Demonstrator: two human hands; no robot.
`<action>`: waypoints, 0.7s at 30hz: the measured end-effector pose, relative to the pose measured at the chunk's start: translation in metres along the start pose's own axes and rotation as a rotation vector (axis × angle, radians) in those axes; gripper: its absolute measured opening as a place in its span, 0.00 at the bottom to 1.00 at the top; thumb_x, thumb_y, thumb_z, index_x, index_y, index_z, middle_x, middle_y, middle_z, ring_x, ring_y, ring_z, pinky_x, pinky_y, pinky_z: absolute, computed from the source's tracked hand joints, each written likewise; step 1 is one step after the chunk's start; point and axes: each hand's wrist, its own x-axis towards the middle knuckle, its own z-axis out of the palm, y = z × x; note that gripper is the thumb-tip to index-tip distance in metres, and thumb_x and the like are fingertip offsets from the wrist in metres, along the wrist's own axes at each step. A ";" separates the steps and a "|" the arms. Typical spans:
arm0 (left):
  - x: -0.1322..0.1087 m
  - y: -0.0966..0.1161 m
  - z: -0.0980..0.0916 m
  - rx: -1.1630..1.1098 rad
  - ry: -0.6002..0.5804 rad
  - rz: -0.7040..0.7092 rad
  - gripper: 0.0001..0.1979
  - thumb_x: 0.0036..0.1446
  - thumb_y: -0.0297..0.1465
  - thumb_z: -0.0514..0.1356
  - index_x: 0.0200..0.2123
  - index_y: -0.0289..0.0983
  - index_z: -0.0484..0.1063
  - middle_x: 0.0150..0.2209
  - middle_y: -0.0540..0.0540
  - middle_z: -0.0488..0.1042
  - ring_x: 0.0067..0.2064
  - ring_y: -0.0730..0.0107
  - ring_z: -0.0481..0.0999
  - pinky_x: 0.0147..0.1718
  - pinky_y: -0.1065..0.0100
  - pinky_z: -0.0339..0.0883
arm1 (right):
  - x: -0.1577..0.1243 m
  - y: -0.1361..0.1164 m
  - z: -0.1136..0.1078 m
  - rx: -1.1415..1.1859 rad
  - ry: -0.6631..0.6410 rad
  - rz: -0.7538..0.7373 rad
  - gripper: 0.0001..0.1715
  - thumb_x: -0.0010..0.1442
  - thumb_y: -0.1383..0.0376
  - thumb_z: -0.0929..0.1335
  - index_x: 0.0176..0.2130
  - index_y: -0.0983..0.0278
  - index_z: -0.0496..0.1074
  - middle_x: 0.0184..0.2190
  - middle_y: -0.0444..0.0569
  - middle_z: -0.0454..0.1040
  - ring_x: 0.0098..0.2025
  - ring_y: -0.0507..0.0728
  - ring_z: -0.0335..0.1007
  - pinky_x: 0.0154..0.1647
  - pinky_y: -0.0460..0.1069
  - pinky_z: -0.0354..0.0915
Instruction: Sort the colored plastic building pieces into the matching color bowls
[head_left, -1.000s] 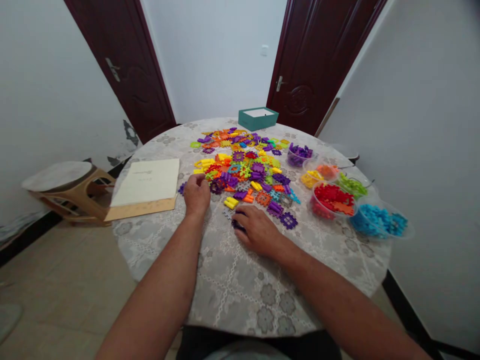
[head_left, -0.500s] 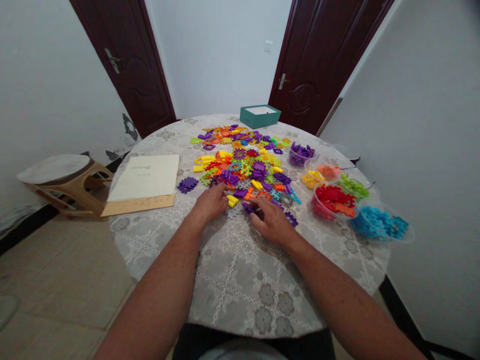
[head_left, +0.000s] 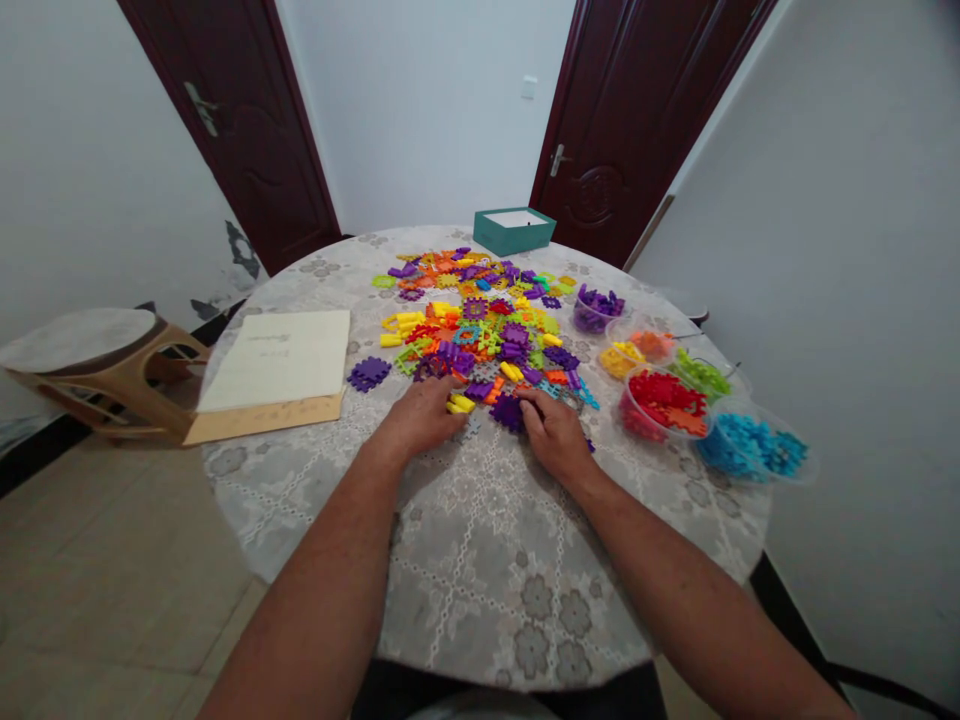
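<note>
My right hand pinches a dark purple toothed plastic piece between thumb and fingers at the near edge of a pile of colourful interlocking building pieces. Just left of it, my left hand rests at the pile with its thumb and index finger apart. Yellow pieces lie between those fingertips, and a grey piece is partly hidden beside the thumb. Another dark purple toothed piece lies on its own, left of the pile.
Clear tubs on the right hold sorted pieces: purple, yellow, red, green and blue. A second heap lies farther back, before a green box. Paper lies left; a stool stands beyond.
My right hand has turned, and the purple toothed piece in it now shows its flat face. My left thumb has moved out toward the yellow pieces. The view has shifted slightly.
</note>
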 end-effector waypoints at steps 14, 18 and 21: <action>0.000 -0.001 0.003 0.072 0.037 -0.007 0.23 0.59 0.26 0.61 0.58 0.42 0.72 0.56 0.37 0.75 0.57 0.51 0.75 0.55 0.55 0.67 | -0.004 0.000 -0.001 -0.023 -0.007 -0.030 0.20 0.69 0.62 0.62 0.55 0.58 0.76 0.52 0.50 0.81 0.54 0.60 0.77 0.59 0.57 0.70; -0.002 0.001 0.003 0.088 0.062 -0.024 0.27 0.58 0.20 0.57 0.61 0.39 0.70 0.59 0.36 0.72 0.59 0.53 0.74 0.56 0.58 0.68 | -0.005 -0.002 -0.001 -0.012 -0.012 -0.057 0.20 0.69 0.63 0.62 0.55 0.59 0.76 0.51 0.51 0.81 0.53 0.60 0.78 0.58 0.57 0.70; -0.003 0.001 0.003 0.067 0.084 -0.025 0.30 0.56 0.16 0.54 0.62 0.39 0.69 0.61 0.37 0.69 0.60 0.56 0.73 0.57 0.61 0.68 | -0.006 -0.004 -0.001 0.002 -0.025 -0.060 0.20 0.69 0.63 0.62 0.55 0.59 0.76 0.52 0.50 0.81 0.53 0.59 0.78 0.59 0.56 0.70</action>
